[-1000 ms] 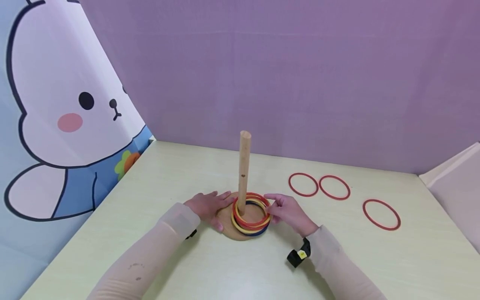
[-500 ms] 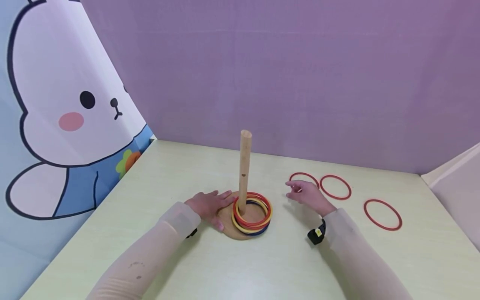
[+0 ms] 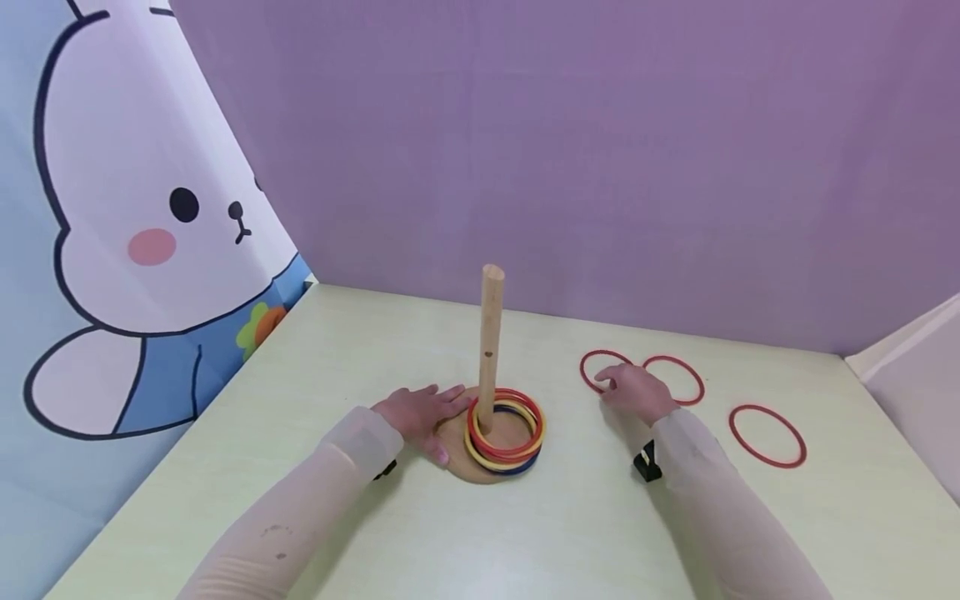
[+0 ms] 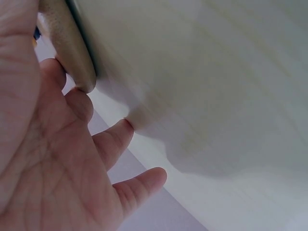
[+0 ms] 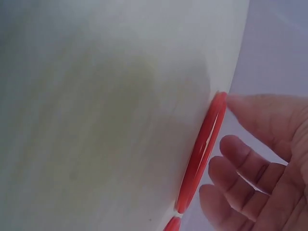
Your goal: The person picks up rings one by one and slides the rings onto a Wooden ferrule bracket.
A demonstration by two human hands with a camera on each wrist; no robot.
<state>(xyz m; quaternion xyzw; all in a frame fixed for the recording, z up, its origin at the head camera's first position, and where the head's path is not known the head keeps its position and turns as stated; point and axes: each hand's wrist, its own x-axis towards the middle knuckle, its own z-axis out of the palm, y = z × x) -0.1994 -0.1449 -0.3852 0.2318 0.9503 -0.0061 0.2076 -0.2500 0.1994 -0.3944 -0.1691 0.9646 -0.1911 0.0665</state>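
Note:
My left hand (image 3: 420, 417) rests with fingers spread on the left side of a round wooden base (image 3: 453, 458); in the left wrist view two fingertips lie at the edge of the wooden base (image 4: 77, 67). From this base rises an upright wooden post (image 3: 491, 333), encircled by a stack of red, yellow and dark blue rings (image 3: 517, 455). To the right, my right hand (image 3: 637, 395) hovers over the nearest red ring (image 3: 582, 367) with loosely bent fingers. The right wrist view has one fingertip right at the end of that red ring (image 5: 202, 154), and nothing is held.
A second red ring (image 3: 702, 387) lies beside the first, partly behind the right hand. A third red ring (image 3: 805, 450) lies farther right on the pale table (image 3: 465, 542). A purple cloth wall (image 3: 600, 167) stands behind the table.
My right hand has left the ring stack and moved right and away from me to the nearest loose red ring. The left hand has stayed on the base.

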